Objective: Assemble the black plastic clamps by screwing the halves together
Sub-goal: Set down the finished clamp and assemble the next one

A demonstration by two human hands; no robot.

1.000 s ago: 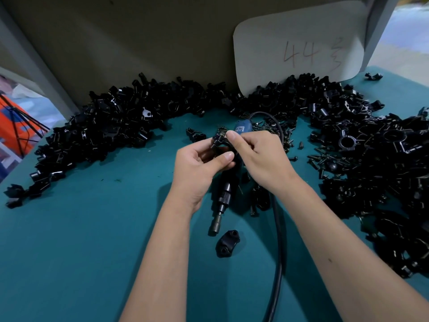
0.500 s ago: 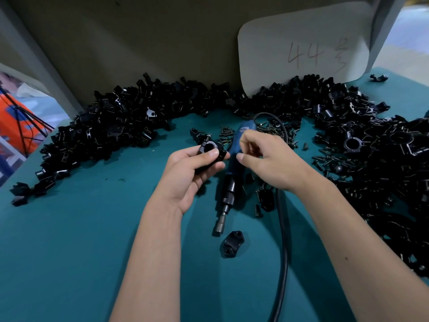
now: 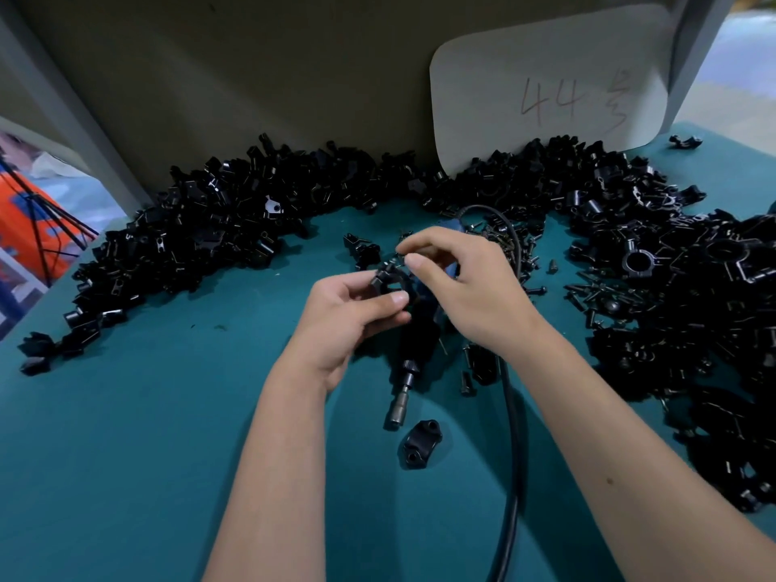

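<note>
Head camera looks down on my two bare hands over the table. My left hand (image 3: 344, 312) holds a black clamp (image 3: 388, 281), thumb curled over its near side and the other fingers behind it, so the ring sits up at my fingertips. My right hand (image 3: 470, 287) hovers just above and beside it, forefinger and thumb drawn close together right over the clamp's top edge; they may be pinching a small screw, but it is too small and dark for me to tell.

Directly under my hands lies a powered screwdriver (image 3: 403, 384), its blue grip mostly hidden by my right palm, its metal tip pointing towards me. A black cable (image 3: 514, 434) runs from it, looping behind my right hand and down along my right forearm. Just past the driver's tip rests a single clamp half (image 3: 422, 442) with two holes. Loose screws (image 3: 520, 249) are scattered beyond my right hand.

The table (image 3: 126, 455) is covered in teal cloth. A long heap of black clamp parts (image 3: 226, 220) curves along the back on the left, and a bigger heap (image 3: 672, 287) fills the right. Behind stands a grey-brown board with a pale card (image 3: 546, 86) marked "44".
</note>
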